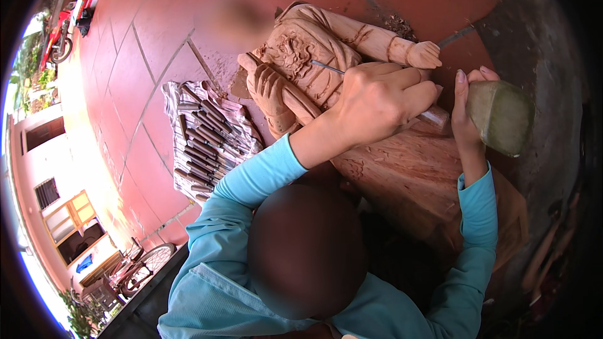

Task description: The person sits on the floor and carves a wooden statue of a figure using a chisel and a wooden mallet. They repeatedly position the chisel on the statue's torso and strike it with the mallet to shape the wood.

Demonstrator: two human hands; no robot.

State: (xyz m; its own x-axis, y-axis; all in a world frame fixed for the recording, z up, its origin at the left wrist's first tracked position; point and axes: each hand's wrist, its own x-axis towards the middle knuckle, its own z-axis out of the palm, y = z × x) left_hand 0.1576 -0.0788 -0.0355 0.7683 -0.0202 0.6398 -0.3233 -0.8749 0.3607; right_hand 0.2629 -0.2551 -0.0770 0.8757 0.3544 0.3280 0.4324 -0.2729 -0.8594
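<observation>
A carved wooden statue (314,75) of a robed figure lies on its back, with a dragon relief on its chest; its head is blurred. My left hand (380,100) is closed around a chisel (326,67). The thin metal blade points toward the chest carving, and the handle's butt end sticks out on the right. Whether the tip touches the wood I cannot tell. To the right of that butt end, my right hand (466,116) grips a greenish, block-shaped mallet (504,118). A gap separates the mallet from the chisel.
Several dark-handled carving tools (204,138) lie on a striped cloth (182,97) left of the statue. Wood shavings (399,25) are scattered on the red tiled floor (157,25). A bicycle (147,270) stands at the lower left, and a red motorbike (59,41) at the far left.
</observation>
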